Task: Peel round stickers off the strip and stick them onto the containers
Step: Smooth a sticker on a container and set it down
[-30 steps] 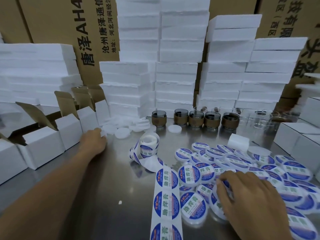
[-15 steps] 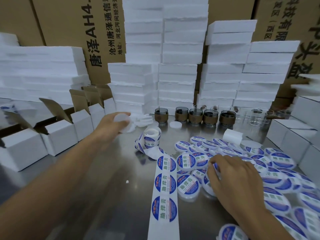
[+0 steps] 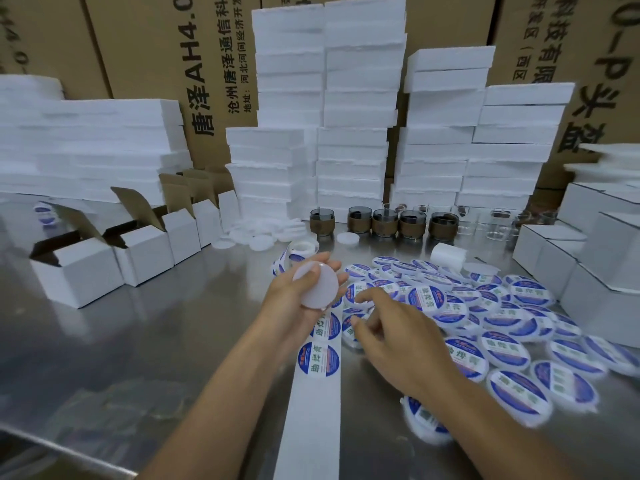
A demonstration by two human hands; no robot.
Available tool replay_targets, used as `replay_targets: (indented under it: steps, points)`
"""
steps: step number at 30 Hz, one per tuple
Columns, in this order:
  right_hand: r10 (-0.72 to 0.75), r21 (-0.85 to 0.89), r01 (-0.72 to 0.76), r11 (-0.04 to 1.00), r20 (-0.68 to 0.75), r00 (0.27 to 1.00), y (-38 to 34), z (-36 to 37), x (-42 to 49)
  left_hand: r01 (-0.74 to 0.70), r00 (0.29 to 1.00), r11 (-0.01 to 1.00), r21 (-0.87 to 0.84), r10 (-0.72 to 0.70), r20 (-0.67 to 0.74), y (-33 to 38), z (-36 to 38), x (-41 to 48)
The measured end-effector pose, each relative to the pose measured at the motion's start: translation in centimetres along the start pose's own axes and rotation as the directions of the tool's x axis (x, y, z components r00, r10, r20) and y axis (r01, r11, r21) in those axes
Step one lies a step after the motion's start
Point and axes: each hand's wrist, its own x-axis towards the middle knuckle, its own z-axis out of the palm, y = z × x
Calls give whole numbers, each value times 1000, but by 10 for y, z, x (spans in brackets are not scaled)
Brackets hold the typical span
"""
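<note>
The blank container has come over the strip, clasped in the left hand, right hand loosely spread.

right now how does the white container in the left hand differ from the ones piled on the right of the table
The held container is plain white with no sticker; the piled containers each carry a blue and white round sticker. The held container is off the table, tilted in the left hand; the piled containers lie on the table, overlapping one another. Both are round, flat and whitish.
</note>
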Motion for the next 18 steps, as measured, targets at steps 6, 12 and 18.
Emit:
replay_targets:
  steps: [6,12,18]
  points:
    - [38,-15,-37,999,63,997,-10,15,-1,46,995,997,-62,-51,-85,-6,-7,4]
    - [64,37,-66,997,61,996,-13,26,-3,69,980,993,-97,-86,-178,-11,-13,11]
    - [154,102,-160,982,58,986,-15,31,-2,87,976,989,-117,-108,-189,-14,-12,13]
